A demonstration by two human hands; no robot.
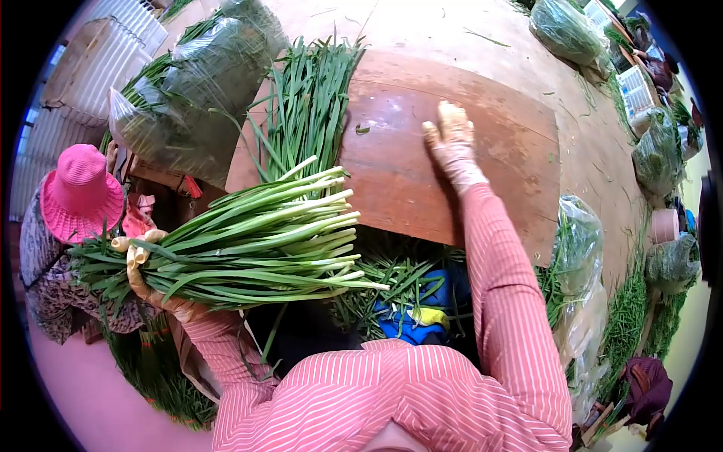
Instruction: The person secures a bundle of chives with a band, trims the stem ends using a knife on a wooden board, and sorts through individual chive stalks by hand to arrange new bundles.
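Note:
My left hand, in a pale glove, is closed around the leafy end of a thick bunch of garlic chives. The bunch lies sideways in front of me, its pale cut stems toward the middle. Over the brown wooden board, my gloved right hand reaches forward with the thumb apart from the fingers and nothing visible in it. Whether it presses on the board I cannot tell. A heap of chives rests on the board's left side, partly covered by the held bunch.
Large plastic bags of greens stand at the left. A person in a pink hat sits close by my left arm. Loose leaves lie below the board's near edge. Another plastic bag is right of my right arm.

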